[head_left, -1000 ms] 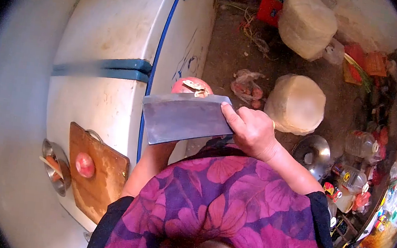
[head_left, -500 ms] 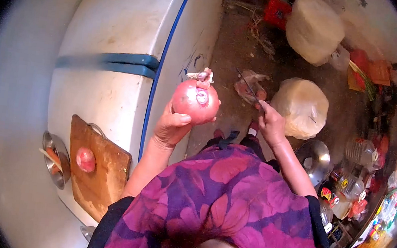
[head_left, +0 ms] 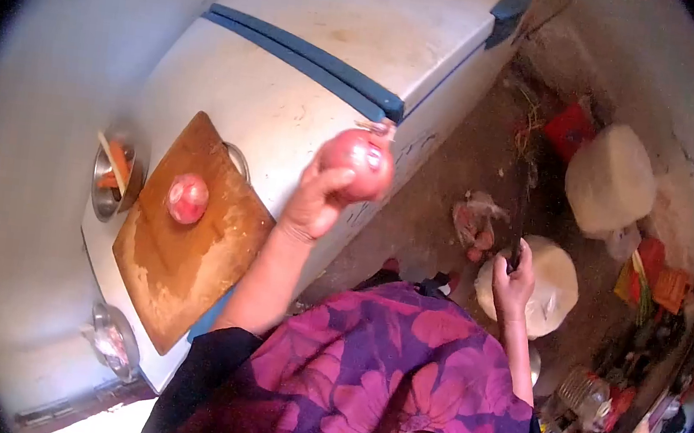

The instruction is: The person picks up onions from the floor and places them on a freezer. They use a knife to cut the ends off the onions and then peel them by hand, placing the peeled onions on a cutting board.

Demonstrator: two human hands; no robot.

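Note:
My left hand [head_left: 313, 203] is wrapped round a large red onion [head_left: 361, 163] with its dry root tuft or stem end pointing up, held in the air beside the white chest-like appliance. In my right hand [head_left: 514, 280] a knife [head_left: 521, 205] points away from me, its thin dark blade hard to make out against the floor. A second onion, pinkish red and paler at one side [head_left: 188, 198], lies on the wooden cutting board [head_left: 187, 284] at the left.
The board rests on the white appliance [head_left: 295, 67] with blue trim. Metal bowls flank it, one with carrot-like orange pieces [head_left: 118, 165]. On the floor are a plastic bag of onion-like things [head_left: 477, 223], two pale wrapped bundles [head_left: 611, 178] and bottles [head_left: 583, 398].
My view has turned towards the board on the left. The onion in my left hand now sits nearer the board, and the knife in my right hand points more straight away from me.

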